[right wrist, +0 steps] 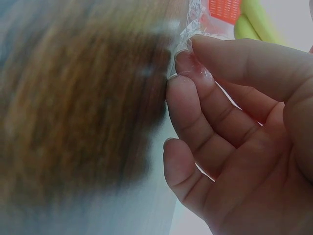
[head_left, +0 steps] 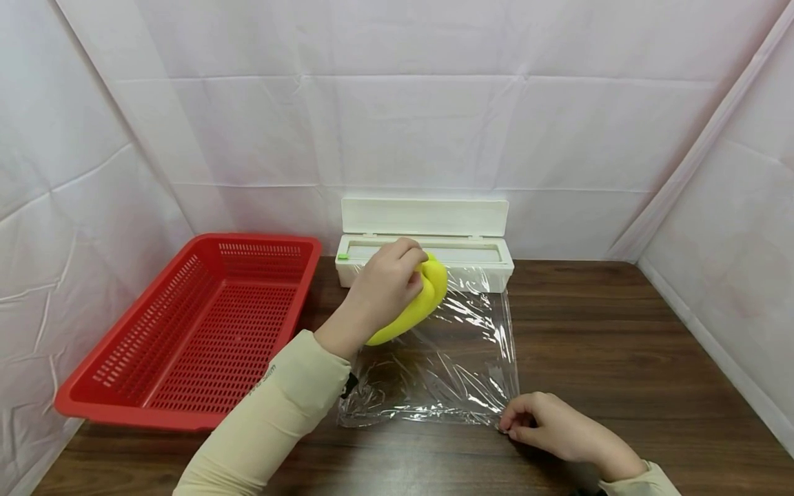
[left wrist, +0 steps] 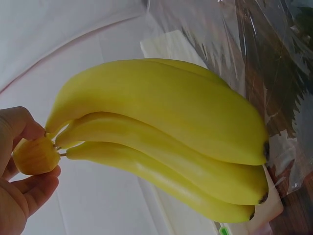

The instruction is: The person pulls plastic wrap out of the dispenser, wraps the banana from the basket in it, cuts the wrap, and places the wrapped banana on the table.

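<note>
My left hand [head_left: 387,279] grips a bunch of yellow bananas [head_left: 412,310] by its stem end, holding it over the sheet of plastic wrap [head_left: 446,365]. In the left wrist view the fingers and thumb pinch the brownish stem [left wrist: 36,155], and several bananas [left wrist: 161,122] fan out from it. The right hand [head_left: 552,424] pinches the near right corner of the wrap between thumb and forefinger, close over the table. That bunched film [right wrist: 195,19] shows between the fingertips in the right wrist view. The wrap runs back to a white dispenser box [head_left: 486,279] with its lid raised.
A red perforated basket [head_left: 214,417] stands at the left of the dark wooden table [head_left: 577,331]. White cloth [head_left: 409,131] hangs behind and along both sides. A small green piece [head_left: 342,256] sits at the dispenser's left end.
</note>
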Demonstrator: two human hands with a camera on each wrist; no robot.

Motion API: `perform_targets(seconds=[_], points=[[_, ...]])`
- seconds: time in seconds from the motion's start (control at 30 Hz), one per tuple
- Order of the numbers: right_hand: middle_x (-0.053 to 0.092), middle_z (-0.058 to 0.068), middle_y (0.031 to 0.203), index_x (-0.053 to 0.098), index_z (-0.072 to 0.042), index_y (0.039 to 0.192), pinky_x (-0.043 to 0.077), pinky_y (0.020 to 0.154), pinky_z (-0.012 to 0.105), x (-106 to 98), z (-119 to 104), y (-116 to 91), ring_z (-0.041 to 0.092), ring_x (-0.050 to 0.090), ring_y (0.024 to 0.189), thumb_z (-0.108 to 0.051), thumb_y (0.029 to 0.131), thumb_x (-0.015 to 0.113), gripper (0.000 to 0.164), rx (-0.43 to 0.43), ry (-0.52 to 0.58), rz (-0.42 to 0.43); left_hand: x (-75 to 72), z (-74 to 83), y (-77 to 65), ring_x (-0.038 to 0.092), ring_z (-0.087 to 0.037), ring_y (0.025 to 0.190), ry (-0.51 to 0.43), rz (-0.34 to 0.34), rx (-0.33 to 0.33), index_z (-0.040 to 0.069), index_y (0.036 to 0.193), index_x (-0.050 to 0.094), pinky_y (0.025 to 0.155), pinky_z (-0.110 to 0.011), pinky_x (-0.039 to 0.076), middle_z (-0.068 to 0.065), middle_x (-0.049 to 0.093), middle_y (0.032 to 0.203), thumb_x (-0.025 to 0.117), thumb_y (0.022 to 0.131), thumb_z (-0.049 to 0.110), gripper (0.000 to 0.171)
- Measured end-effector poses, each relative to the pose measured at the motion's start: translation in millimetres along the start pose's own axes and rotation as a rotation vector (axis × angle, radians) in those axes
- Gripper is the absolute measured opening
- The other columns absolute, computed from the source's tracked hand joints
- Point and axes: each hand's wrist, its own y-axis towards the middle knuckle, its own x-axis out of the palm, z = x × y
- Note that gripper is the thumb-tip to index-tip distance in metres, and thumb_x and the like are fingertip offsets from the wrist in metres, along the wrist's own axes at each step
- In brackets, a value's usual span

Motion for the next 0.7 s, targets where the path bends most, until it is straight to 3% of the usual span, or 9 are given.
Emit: perform_targets(seconds=[0.7], points=[[0.063,-0.012,0.081,0.068,-0.014,0.088,0.046,0.060,0.019,0.2,-0.4,0.6,-0.006,0.051,0.072,-0.008,0.086,0.064,0.007,0.018,0.014,-0.009,15.4,7.2,-6.6,0.059,-0.020,0.082,-0.005,-0.053,0.031,0.001,0.093,0.067,0.077,-0.027,0.050,-0.007,0.064,0.094,0.059,0.078,-0.003,0.017]])
